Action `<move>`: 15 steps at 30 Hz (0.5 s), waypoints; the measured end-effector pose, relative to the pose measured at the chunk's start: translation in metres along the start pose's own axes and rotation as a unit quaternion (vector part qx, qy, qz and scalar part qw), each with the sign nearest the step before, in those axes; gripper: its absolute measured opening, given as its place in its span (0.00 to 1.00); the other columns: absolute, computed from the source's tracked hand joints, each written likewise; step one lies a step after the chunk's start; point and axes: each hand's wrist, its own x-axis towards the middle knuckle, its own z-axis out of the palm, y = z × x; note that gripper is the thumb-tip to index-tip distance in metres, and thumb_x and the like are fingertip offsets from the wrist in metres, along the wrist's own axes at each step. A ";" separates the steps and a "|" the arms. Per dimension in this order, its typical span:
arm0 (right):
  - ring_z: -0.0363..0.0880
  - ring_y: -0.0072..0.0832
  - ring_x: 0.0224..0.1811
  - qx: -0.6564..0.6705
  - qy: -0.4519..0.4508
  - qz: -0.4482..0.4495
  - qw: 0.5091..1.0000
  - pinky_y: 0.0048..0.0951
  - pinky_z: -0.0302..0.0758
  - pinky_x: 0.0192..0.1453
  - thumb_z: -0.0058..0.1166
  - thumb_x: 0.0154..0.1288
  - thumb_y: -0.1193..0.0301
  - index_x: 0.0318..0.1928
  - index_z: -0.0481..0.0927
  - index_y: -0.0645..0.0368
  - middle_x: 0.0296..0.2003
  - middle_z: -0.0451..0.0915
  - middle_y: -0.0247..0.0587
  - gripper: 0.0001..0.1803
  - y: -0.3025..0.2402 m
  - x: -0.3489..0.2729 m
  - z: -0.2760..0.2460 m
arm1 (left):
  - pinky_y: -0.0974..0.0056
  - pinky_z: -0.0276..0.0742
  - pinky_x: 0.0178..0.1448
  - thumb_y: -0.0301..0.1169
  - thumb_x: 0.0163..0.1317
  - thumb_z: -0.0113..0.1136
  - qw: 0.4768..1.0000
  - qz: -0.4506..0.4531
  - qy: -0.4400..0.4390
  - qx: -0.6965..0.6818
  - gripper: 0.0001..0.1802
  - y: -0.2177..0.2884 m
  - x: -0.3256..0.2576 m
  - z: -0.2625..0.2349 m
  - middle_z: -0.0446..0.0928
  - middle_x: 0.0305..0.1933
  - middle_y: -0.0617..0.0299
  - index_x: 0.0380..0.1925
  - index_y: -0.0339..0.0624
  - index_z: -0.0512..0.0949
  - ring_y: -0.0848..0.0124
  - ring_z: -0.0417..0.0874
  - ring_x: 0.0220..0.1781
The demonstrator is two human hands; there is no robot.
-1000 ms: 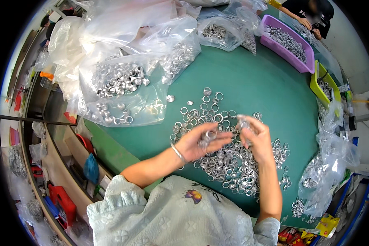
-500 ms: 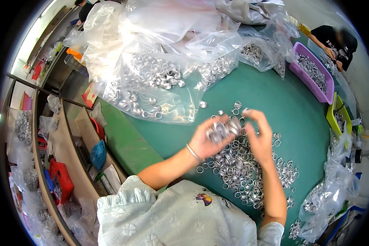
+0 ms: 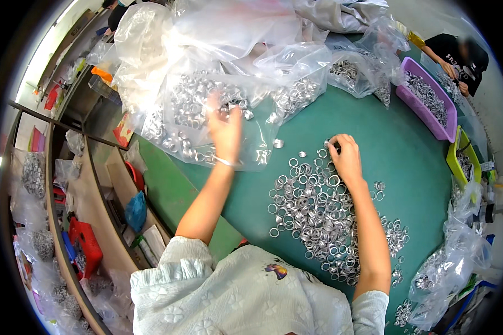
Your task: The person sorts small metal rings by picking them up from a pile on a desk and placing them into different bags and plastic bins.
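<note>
My left hand point(image 3: 224, 134), partly blurred, reaches over the mouth of a clear plastic bag point(image 3: 248, 148) of silver metal rings. Its thumb and fingers are apart, and I make out nothing held between them. My right hand point(image 3: 347, 159) is at the far edge of a loose pile of rings point(image 3: 318, 218) on the green tabletop point(image 3: 251, 206). The fingers there are curled, closed at the tips on a metal ring point(image 3: 327, 144). A few single rings, one of them a wide band point(image 3: 278, 143), lie between the bag and the pile.
More bags of rings point(image 3: 346, 72) stand at the back. A purple basket point(image 3: 450, 131) and a yellow-green bin point(image 3: 455, 162) hold metal parts on the right, where a co-worker point(image 3: 461, 64) sits. Shelving point(image 3: 112, 206) with bags and a red bin point(image 3: 85, 245) lines the left.
My left hand has moved left and away from me, from above the pile to over the bag; the rings it held no longer show in it. My right hand has lowered slightly to a ring.
</note>
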 end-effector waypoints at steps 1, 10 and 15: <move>0.71 0.42 0.40 0.000 -0.005 0.019 1.000 0.37 0.69 0.47 0.57 0.51 0.77 0.31 0.75 0.66 0.35 0.75 0.45 0.07 0.001 -0.002 -0.003 | 0.57 0.62 0.59 0.24 0.53 0.57 0.987 0.085 -0.082 0.107 0.17 0.005 -0.014 0.005 0.68 0.54 0.55 0.45 0.38 0.74 0.60 0.69 0.55; 0.79 0.28 0.38 0.607 -0.040 0.289 0.739 0.27 0.77 0.43 0.45 0.67 0.73 0.39 0.73 0.66 0.44 0.78 0.51 0.07 -0.028 -0.025 -0.059 | 0.58 0.67 0.47 0.26 0.55 0.58 0.905 0.179 -0.282 0.263 0.11 -0.009 -0.054 0.020 0.74 0.39 0.57 0.39 0.37 0.77 0.60 0.73 0.43; 0.77 0.31 0.46 0.226 -0.057 -0.013 0.972 0.29 0.73 0.51 0.56 0.57 0.78 0.41 0.74 0.64 0.44 0.79 0.43 0.10 -0.089 -0.049 -0.049 | 0.66 0.74 0.54 0.29 0.68 0.44 0.616 -0.599 -0.309 -0.408 0.12 0.053 -0.098 0.029 0.75 0.45 0.56 0.46 0.34 0.71 0.65 0.76 0.53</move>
